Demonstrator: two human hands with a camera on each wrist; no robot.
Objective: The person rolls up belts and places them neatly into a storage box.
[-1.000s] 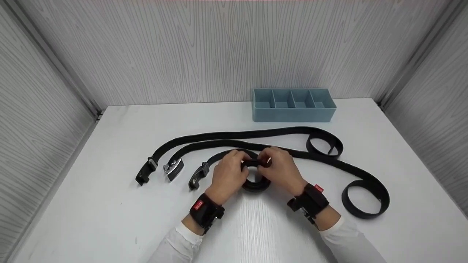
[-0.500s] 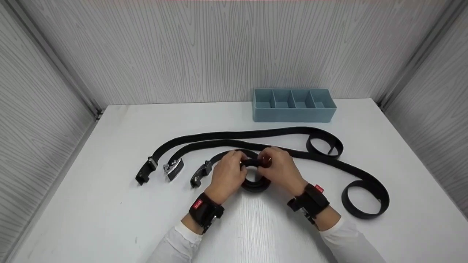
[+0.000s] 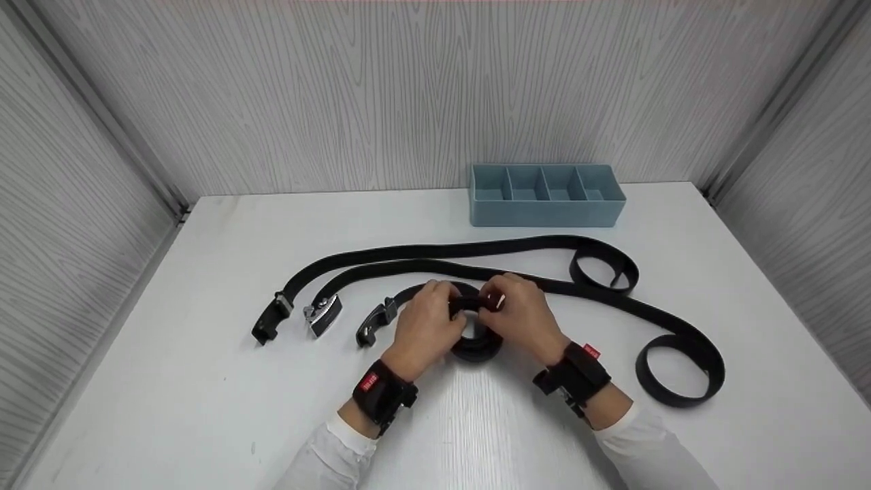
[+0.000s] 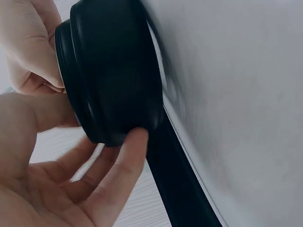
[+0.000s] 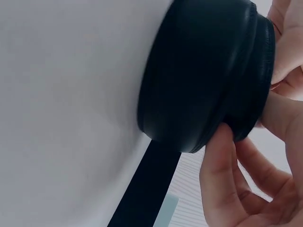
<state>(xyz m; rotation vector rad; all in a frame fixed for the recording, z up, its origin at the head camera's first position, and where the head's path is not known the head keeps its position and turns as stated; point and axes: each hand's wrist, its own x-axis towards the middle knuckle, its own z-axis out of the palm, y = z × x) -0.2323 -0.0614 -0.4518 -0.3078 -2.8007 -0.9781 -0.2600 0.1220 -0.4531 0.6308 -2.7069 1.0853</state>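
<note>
At the centre of the head view, both hands meet over a black belt coil point(image 3: 476, 340) that sits on the white table point(image 3: 204, 408). The left hand point(image 3: 425, 323) curls its fingers round the left side of the coil, and in the left wrist view a fingertip point(image 4: 135, 142) presses the coil's lower edge while the thumb sits against its rim. The right hand point(image 3: 520, 316) grips the coil's right side, its fingers point(image 5: 218, 156) wrapped round the roll's edge in the right wrist view. The unrolled end of this belt runs left to its buckle point(image 3: 375, 322), left of centre. Two more black belts point(image 3: 435, 255) lie stretched across the middle of the frame behind the hands, with buckles at the left and loose loops at the right. A blue divided tray point(image 3: 546, 197) stands in the upper right centre, against the grey wall.
</note>
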